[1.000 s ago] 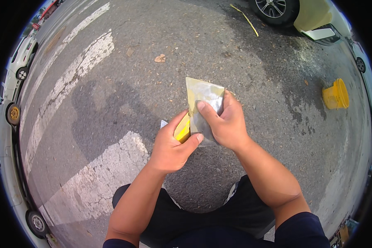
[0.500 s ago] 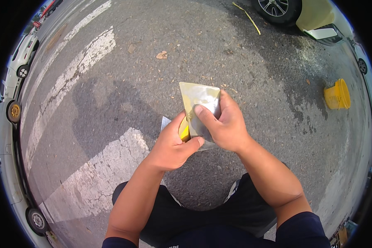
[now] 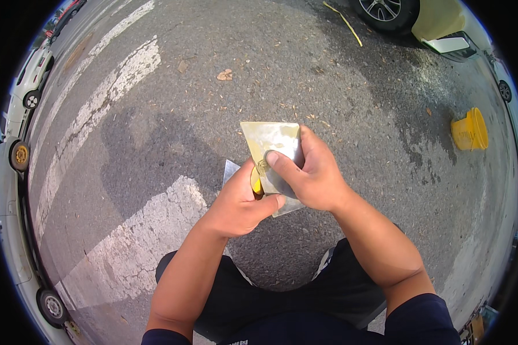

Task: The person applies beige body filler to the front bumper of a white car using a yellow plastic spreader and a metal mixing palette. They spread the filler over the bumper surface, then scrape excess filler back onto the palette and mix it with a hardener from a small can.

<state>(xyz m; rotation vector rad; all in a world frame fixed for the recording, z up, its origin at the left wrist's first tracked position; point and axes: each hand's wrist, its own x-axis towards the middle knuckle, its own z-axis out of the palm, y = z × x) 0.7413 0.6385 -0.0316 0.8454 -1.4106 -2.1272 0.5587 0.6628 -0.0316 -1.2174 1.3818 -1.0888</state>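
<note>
My right hand [image 3: 316, 172] is closed on a flat metal putty scraper [image 3: 279, 136], thumb pressed on its face. The scraper is wide at its far edge and tapers towards me, with a pale yellowish film along its left part and a small lump near my thumb. Below it, my left hand [image 3: 242, 198] is closed round a second scraper [image 3: 231, 171]; one grey corner sticks out left of the fingers. Bright yellow shows between hand and plate, and I cannot tell whether it is a handle or putty. The two scrapers overlap, and their contact is mostly hidden.
Asphalt with worn white stripes [image 3: 138, 247] lies beneath. A yellow bucket [image 3: 466, 131] stands to the right, near wet patches. At the far right is a car wheel [image 3: 384, 11]; a thin yellow strip [image 3: 344, 24] lies beside it. Parked vehicles [image 3: 14, 230] line the left.
The upper scraper in my right hand has shifted slightly left and towards me and has turned a little. More of the plate below it shows near my left thumb.
</note>
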